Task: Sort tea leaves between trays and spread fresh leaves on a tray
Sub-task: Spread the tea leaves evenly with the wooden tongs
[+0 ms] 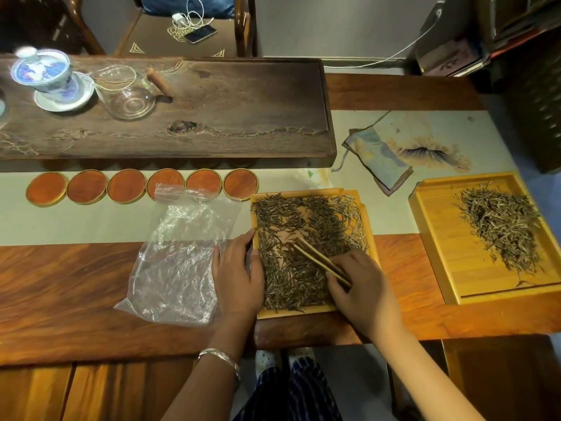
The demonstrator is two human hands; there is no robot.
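Nearest us, our left hand (pixel 239 270) lies flat, fingers together, against the left rim of the near tray (pixel 372 235), steadying it and gripping nothing. Our right hand (pixel 361 288) rests over the tray's near right corner and pinches a pair of chopsticks (pixel 318 259), whose tips point up-left into the leaves (pixel 291 253). These leaves cover most of the tray floor: darker ones to the left and middle, paler ones along the right side.

Left of the tray lies a clear bag (pixel 182 256), flat and apparently empty. Well to the right of the tray sits a second tray (pixel 437 238) holding a looser heap of pale leaves (pixel 501 226).

Beyond the near tray we see a row of coasters (pixel 142 186), a cloth pouch (pixel 376 159), and, farther still, a dark tea board (pixel 227 95).

Risks, in our judgement: the gap to the second tray is wide, so leaves carried in the chopsticks may drop onto the table; a hard sweep may push leaves over the low rim; too tight a pinch may snap the brittle leaves.
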